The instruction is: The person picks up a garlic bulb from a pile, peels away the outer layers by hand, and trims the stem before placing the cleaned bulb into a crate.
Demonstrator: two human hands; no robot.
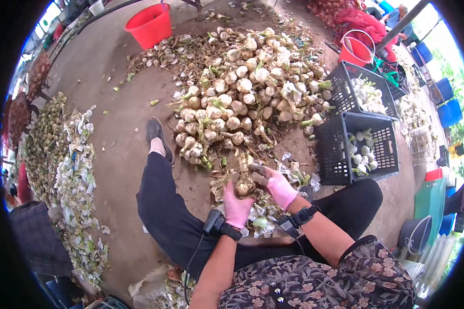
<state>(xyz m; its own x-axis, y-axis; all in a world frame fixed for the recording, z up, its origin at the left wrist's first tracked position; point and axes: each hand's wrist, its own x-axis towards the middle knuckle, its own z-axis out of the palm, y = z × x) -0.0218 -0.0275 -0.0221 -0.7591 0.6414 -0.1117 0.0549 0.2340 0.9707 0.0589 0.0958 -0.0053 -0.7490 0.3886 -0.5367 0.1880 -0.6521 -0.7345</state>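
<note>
Garlic pile point(242, 87) fills the upper centre; both the left hand point(237, 208) and right hand point(278, 186) grip one garlic bulb point(245, 185), black crates point(340, 154) at right.

Both bare forearms reach forward and meet in front of the body. The left hand point(237, 208), in a pink glove, has its fingers curled closed. The right hand point(279, 186), gloved pink too, pinches just beside it.
</note>
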